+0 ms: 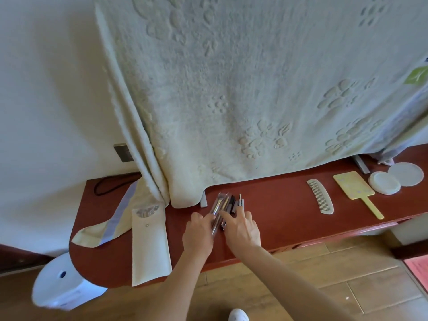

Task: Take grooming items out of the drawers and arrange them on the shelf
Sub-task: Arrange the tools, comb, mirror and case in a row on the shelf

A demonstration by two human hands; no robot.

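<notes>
A bundle of thin grooming tools, dark and silvery sticks, lies on the red-brown shelf in front of the draped cloth. My left hand touches the bundle's left side with its fingertips. My right hand rests over its near right end, fingers spread on the sticks. A cream pouch with a snap lies to the left. Further right sit a pale comb, a yellow hand mirror and two round white pads.
A large cream towel-like cloth hangs over the back of the shelf. A striped cloth end trails on the left. A white round appliance stands on the wooden floor below left. A black cable lies at the back left.
</notes>
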